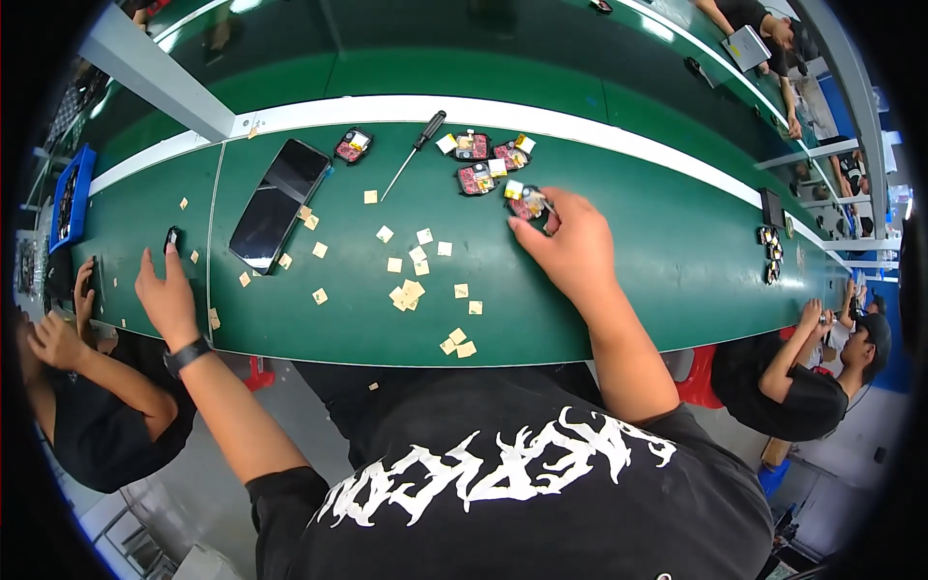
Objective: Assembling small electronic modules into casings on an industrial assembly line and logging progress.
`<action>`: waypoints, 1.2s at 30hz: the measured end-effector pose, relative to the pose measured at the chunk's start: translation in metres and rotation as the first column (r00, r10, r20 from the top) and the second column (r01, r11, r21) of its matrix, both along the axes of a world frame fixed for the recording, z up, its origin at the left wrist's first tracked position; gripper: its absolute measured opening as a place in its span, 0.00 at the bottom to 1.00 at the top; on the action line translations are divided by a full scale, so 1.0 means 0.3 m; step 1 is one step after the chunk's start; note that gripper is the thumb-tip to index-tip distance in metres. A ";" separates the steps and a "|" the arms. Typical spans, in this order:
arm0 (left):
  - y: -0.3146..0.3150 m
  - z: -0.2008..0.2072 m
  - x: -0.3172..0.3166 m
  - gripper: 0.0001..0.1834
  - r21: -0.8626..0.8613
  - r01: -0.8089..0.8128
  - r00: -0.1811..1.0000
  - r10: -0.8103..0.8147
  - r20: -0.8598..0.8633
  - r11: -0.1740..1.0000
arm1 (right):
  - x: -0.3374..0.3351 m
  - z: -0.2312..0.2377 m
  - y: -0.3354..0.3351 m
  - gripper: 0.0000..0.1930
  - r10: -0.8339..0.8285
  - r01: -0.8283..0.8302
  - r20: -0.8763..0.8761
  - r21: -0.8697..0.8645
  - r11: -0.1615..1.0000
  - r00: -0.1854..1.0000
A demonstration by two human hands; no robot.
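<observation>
My right hand (575, 242) is closed around the near edge of a small black-cased module (525, 200) with a reddish board and a yellow-and-white tab. Just beyond it lie several similar modules, among them one nearest my fingers (477, 179). Far to the left, my left hand (166, 298) reaches over the table with its fingers apart. A small black part (172, 238) is right at one of its fingertips; whether they touch is hard to tell. A dark band circles my left wrist.
Cream square stickers (413, 290) are scattered over the green table (677, 280). A smartphone (280, 203), a screwdriver (414, 155) and a single module (354, 145) lie toward the back. A blue bin (72, 198) stands far left. Co-workers sit at both sides.
</observation>
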State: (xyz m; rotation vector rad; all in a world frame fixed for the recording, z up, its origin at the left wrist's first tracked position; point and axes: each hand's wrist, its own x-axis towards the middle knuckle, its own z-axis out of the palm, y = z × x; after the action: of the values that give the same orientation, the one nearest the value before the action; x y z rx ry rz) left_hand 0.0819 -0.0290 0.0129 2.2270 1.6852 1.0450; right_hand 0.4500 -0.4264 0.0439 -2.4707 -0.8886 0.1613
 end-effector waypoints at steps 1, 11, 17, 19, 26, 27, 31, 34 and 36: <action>-0.028 -0.013 -0.011 0.26 0.445 0.104 0.941 0.057 -0.335 0.890 | -0.019 0.012 -0.006 0.29 0.006 -0.006 0.001 0.000 1.000 1.000; -0.866 0.139 0.492 0.27 -0.392 0.915 0.395 0.010 0.919 -0.097 | -0.226 0.151 0.022 0.30 0.478 -0.435 -0.251 0.210 0.876 0.842; -0.860 0.075 0.493 0.23 -0.471 0.881 0.473 -0.052 0.879 0.051 | -0.178 0.096 -0.037 0.15 0.432 -0.206 -0.576 0.415 0.886 0.694; -0.864 0.074 0.496 0.22 -0.471 0.879 0.476 -0.069 0.877 0.072 | -0.177 0.092 -0.047 0.14 0.345 -0.126 -0.631 0.366 0.922 0.695; -0.886 0.071 0.506 0.25 -0.496 0.849 0.520 -0.120 0.846 0.182 | -0.198 0.080 -0.045 0.10 0.143 0.014 -0.754 0.198 0.980 0.641; -0.890 0.072 0.506 0.25 -0.498 0.848 0.522 -0.118 0.845 0.183 | -0.191 0.086 -0.039 0.10 0.081 -0.005 -0.754 0.102 0.995 0.652; -0.908 0.075 0.513 0.22 -0.503 0.825 0.550 -0.164 0.819 0.258 | -0.212 0.096 -0.031 0.14 0.186 0.002 -0.814 0.224 0.975 0.550; -0.923 0.072 0.515 0.20 -0.496 0.816 0.564 -0.219 0.796 0.297 | -0.237 0.075 -0.039 0.12 0.272 -0.057 -0.716 0.309 0.949 0.643; -0.929 0.064 0.511 0.20 -0.488 0.812 0.570 -0.254 0.782 0.321 | -0.239 0.080 -0.033 0.11 0.324 -0.117 -0.721 0.323 0.939 0.612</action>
State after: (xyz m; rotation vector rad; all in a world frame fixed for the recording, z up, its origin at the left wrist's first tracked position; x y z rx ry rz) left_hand 0.2351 -0.3076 0.0321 1.3793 0.6698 0.4422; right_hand 0.3784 -0.4363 0.0678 -1.7455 -0.7451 1.0505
